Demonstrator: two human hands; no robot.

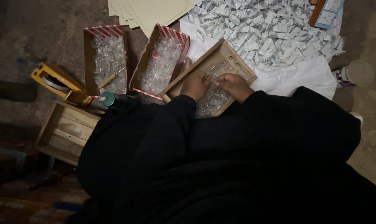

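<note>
Both hands rest over a shallow wooden tray (233, 56) that holds small clear plastic pieces (213, 99). My left hand (195, 86) pinches a thin metal tool (210, 71) that points up and to the right across the tray. My right hand (234, 86) lies beside it, fingers curled on the clear pieces; what it grips is hidden. Black sleeves cover both arms down to the wrists.
Two cardboard boxes (88, 54) (143, 62) with red-striped rims hold clear pieces; a screwdriver (110, 77) lies in the left one. A pile of white plastic parts (262, 29) sits on white sheet. Yellow tape dispenser (57, 81), wooden crate (67, 130), paper cup (358, 73), card sheets (155, 12).
</note>
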